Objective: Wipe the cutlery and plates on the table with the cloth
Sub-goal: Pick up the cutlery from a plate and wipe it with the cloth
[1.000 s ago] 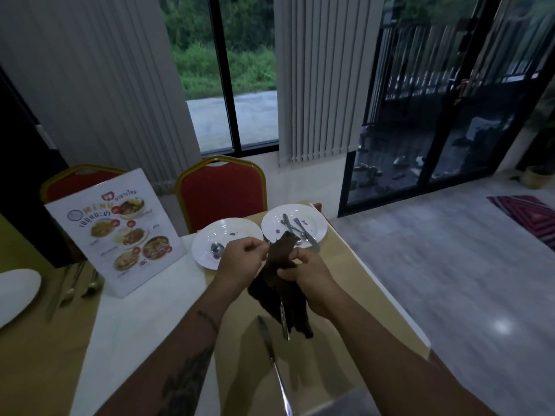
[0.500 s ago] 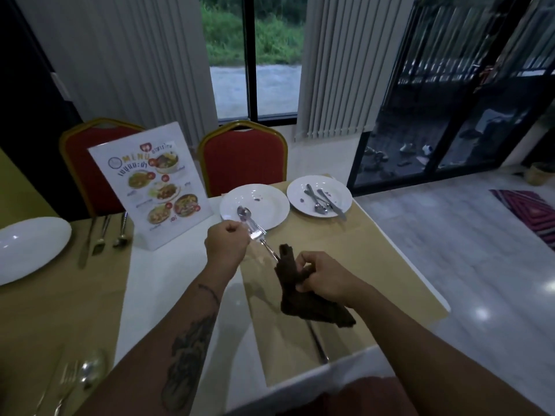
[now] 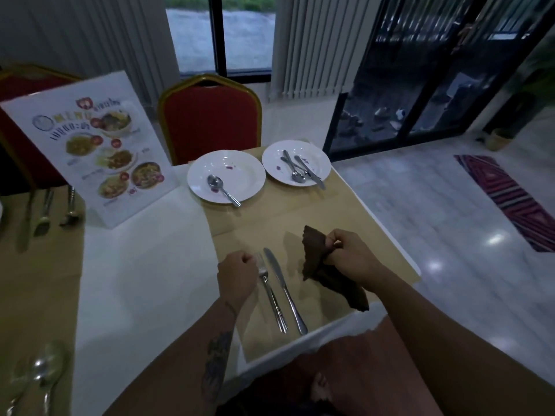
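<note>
Fingers (image 3: 334,240) of my right hand (image 3: 350,256) curl round the bunched dark brown cloth (image 3: 315,256) above the tan placemat (image 3: 255,223). My left hand (image 3: 237,274) is fisted, gripping nothing, just beside the fork (image 3: 269,292) and knife (image 3: 285,291) lying parallel. Farther off, a spoon (image 3: 216,183) rests on one stained white plate (image 3: 240,159), more cutlery (image 3: 297,169) on the other plate (image 3: 319,159).

The table (image 3: 144,265) carries a fork (image 3: 270,292) and knife (image 3: 285,291) side by side near its front edge. A plate (image 3: 240,172) and second plate (image 3: 315,163) sit farther back, with a menu stand (image 3: 90,151) and more cutlery (image 3: 45,211) at left.
</note>
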The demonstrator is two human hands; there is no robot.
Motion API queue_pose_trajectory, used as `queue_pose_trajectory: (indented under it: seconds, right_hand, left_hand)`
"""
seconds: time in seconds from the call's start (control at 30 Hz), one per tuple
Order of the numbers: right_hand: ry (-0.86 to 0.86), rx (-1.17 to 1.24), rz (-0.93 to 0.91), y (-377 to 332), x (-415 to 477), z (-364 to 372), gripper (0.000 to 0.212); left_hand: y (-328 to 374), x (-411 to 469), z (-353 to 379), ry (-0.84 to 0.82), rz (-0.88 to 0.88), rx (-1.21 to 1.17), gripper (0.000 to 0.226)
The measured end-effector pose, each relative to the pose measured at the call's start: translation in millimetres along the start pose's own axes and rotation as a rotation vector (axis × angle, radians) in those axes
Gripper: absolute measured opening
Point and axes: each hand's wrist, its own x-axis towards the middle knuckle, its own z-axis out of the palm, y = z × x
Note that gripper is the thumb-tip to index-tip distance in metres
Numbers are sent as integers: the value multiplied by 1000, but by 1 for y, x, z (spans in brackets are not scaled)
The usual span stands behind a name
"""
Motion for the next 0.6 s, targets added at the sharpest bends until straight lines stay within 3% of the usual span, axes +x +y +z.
queue_pose_trajectory:
  seconds: [0.2, 0.6]
  right_hand:
    - [-28, 51, 13, 4, 0, 1, 21]
    - [-66, 68, -5, -11, 3, 20, 19]
  left_hand:
    - [3, -7, 6, 47, -15, 68, 36]
    - [5, -16, 9, -33, -7, 137, 14]
